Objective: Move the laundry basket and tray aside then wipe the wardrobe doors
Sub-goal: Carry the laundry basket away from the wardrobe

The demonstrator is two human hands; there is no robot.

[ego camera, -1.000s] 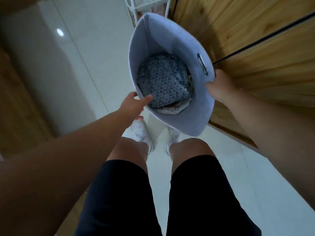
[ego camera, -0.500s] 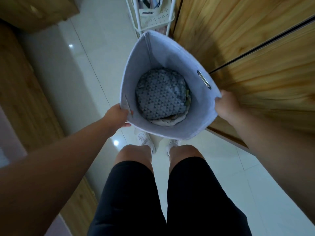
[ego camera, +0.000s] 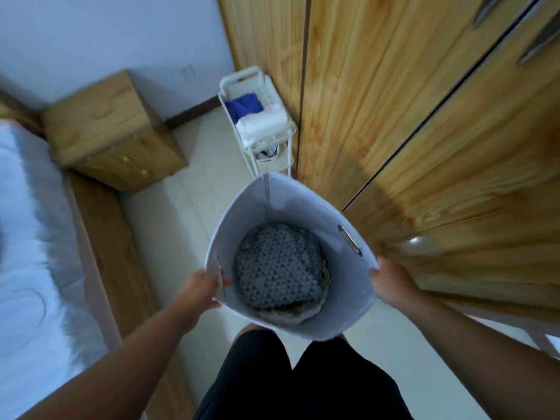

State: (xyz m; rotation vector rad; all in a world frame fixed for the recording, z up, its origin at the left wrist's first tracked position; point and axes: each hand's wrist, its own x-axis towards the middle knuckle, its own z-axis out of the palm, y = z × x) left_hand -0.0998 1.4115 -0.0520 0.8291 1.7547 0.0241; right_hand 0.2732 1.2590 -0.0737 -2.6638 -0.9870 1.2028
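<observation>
1 laundry basket [ego camera: 303, 207] centre near, patterned cloth [ego camera: 278, 265] inside. 2 hands grip it: left hand [ego camera: 200, 287] on left rim, right hand [ego camera: 391, 283] on right rim. Right edge just beside wardrobe doors [ego camera: 378, 101]. 1 white tray rack [ego camera: 239, 74] far. Open floor [ego camera: 181, 213] left, up to bed [ego camera: 30, 237].

A wooden bedside cabinet [ego camera: 112, 128] with small brass knobs [ego camera: 126, 159] stands far left against the pale wall [ego camera: 106, 34], where a dark skirting board [ego camera: 194, 112] runs along the foot. On the near left is a bed [ego camera: 30, 237] with a fluffy white cover and a wooden side rail [ego camera: 115, 253]. Pale floor tiles [ego camera: 181, 231] fill the middle.
</observation>
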